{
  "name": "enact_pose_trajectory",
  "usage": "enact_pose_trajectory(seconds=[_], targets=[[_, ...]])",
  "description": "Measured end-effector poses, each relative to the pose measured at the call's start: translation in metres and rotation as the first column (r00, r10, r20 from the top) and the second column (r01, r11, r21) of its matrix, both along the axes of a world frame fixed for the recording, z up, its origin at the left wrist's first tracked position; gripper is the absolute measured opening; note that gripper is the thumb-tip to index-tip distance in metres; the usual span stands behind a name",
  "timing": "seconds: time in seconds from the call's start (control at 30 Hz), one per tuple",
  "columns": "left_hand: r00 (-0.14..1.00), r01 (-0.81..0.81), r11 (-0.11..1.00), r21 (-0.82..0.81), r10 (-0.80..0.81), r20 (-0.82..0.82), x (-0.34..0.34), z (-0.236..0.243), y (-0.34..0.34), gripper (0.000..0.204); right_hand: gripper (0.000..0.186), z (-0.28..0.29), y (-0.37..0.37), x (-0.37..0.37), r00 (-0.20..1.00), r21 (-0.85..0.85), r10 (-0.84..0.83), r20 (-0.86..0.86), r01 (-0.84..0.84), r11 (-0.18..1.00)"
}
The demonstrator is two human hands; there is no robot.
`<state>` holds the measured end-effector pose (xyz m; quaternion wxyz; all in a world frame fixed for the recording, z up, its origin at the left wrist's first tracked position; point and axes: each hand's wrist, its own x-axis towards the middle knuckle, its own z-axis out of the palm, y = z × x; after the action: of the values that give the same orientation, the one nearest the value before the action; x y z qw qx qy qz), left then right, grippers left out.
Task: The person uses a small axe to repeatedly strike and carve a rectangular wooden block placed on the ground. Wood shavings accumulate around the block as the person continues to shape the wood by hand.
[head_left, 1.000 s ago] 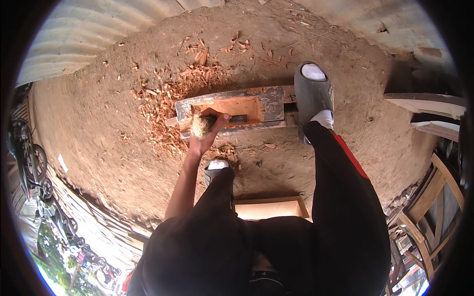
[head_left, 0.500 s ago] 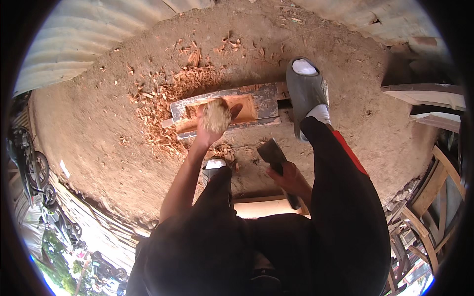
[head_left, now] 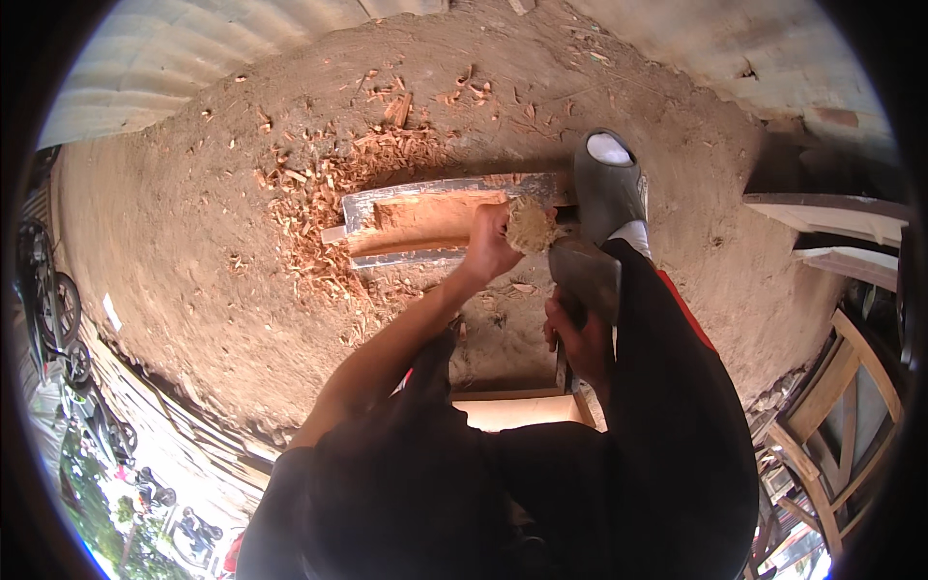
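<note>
A dark-painted wooden block (head_left: 454, 187) lies across the ground ahead of me, with a long hollow cut into its reddish wood. My left hand (head_left: 491, 249) is closed around a stout tool with a pale, frayed wooden end (head_left: 532, 227) facing up, over the block's right end. Its lower part is hidden, so I cannot tell what kind of working end it has. My right hand (head_left: 583, 340) grips a hatchet-like tool (head_left: 587, 275), its broad dark head close beside the frayed end. Whether the two touch is unclear.
Reddish wood chips (head_left: 314, 217) are scattered left of and beyond the block. My right foot in a grey slip-on shoe (head_left: 604, 188) stands at the block's right end. Corrugated sheets (head_left: 213, 48) edge the far side; a wooden frame (head_left: 822, 387) leans at the right.
My left hand has moved right along the block with the frayed-ended tool, uncovering the hollow. My right hand has raised the hatchet-like tool forward and right, beside the frayed end.
</note>
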<state>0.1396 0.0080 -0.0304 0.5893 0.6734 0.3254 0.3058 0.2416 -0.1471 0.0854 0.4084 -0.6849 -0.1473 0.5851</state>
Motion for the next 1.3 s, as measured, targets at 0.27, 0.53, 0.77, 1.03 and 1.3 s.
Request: enact_pose_trajectory(seconds=[0.27,0.53,0.77,1.03,1.3], targets=[[0.976,-0.098,0.986,0.138,0.122,-0.178,0.018,0.009,-0.02,0.029,0.03,-0.006,-0.031,0.012,0.906,0.005,0.128,0.403,-0.142,0.99],[0.979,-0.01,0.992,0.128,0.036,-0.199,0.02,0.017,-0.003,0.033,0.019,0.021,0.018,0.006,0.984,0.044,-0.057,0.168,0.05,0.998],[0.983,-0.021,0.999,0.043,0.029,-0.183,0.033,0.008,0.001,0.025,0.013,0.026,0.045,0.015,0.982,0.14,-0.126,0.141,0.106,0.984],[0.992,-0.061,0.991,0.122,0.073,-0.101,0.032,-0.015,-0.012,0.026,0.016,0.025,0.057,0.014,0.963,0.164,-0.24,0.122,0.219,0.962],[0.983,-0.142,0.981,0.132,0.155,-0.097,0.032,-0.012,-0.008,0.023,0.016,0.008,0.045,0.0,0.972,0.062,-0.237,-0.002,0.236,0.97]])
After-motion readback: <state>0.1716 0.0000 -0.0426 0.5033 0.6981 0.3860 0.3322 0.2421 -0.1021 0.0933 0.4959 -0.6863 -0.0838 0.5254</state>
